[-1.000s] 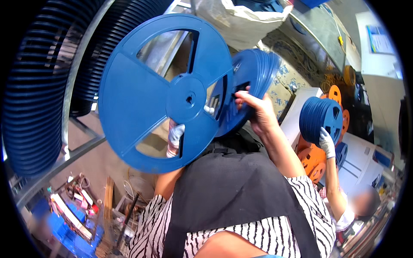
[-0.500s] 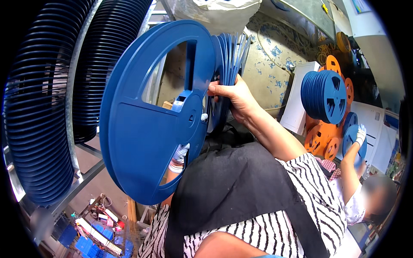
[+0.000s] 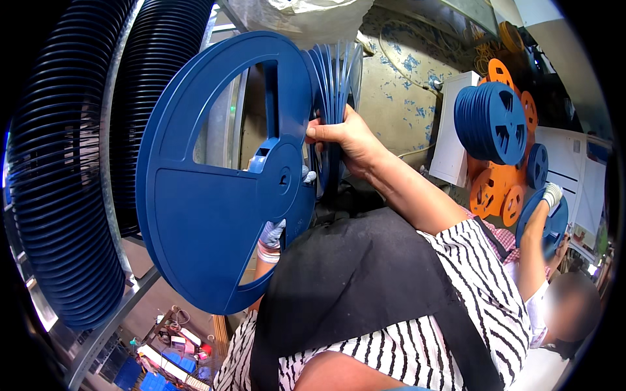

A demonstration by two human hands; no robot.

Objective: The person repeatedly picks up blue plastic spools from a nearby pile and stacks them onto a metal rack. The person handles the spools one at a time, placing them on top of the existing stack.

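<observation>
A large blue plastic reel [image 3: 202, 221] with wide cut-out windows and a round hub is tilted up before me. Through its lower window shows my left hand [image 3: 270, 234], in a white glove, its fingers closed at the reel's far side; more gloved fingertips show beside the hub. The reel hides most of that hand. My right hand [image 3: 345, 140], bare, grips a bundle of thin blue discs [image 3: 334, 85] seen edge-on and fanned at the top. Its thumb lies across their near side, close to the reel's right rim. The lower part of the bundle is dark and partly hidden.
Long rows of dark blue discs [image 3: 65, 163] fill a metal rack at left. A white sack [image 3: 306, 14] is at the top. At right are stacked blue reels [image 3: 499, 124], orange reels [image 3: 484, 192], a white box [image 3: 452, 130] and a co-worker's gloved hand [image 3: 552, 194] on a blue reel.
The large reel and the disc bundle have shifted slightly left in view, still held by both hands. At right, the co-worker's gloved hand and reel appear a little farther right.
</observation>
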